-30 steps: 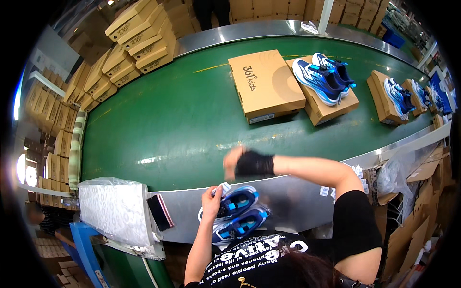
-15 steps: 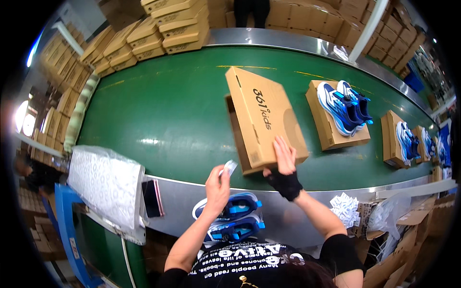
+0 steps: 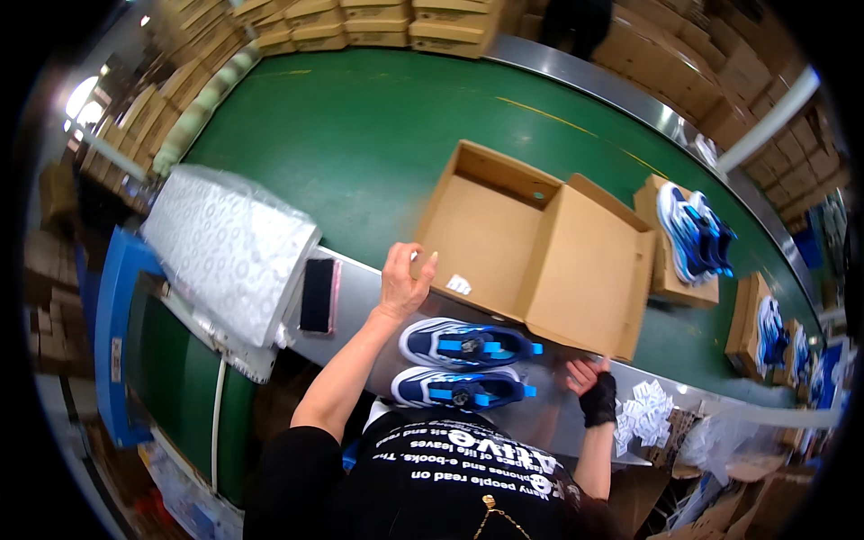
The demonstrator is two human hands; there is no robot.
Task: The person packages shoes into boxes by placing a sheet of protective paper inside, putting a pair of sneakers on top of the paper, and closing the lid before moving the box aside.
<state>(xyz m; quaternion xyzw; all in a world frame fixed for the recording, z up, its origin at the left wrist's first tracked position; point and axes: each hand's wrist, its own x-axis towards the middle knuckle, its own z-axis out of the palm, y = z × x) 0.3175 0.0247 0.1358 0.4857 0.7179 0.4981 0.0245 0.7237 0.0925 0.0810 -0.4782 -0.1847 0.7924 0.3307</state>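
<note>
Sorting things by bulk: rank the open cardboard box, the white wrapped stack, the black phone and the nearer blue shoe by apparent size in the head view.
1. open cardboard box
2. white wrapped stack
3. nearer blue shoe
4. black phone, only slightly smaller than the shoe; ranking unsure.

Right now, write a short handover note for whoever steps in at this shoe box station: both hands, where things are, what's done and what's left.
Left hand: open, empty, at the near left edge of the open brown cardboard shoe box.
Right hand, in a black wrist wrap: open, just below the box's opened lid, holding nothing.
The box lies on the green conveyor belt, lid folded out to the right; inside, only a small white slip.
The pair of blue and white sneakers lies side by side on the metal ledge in front of the person.
Done: box opened. Left: the sneakers are not yet in the box.
</note>
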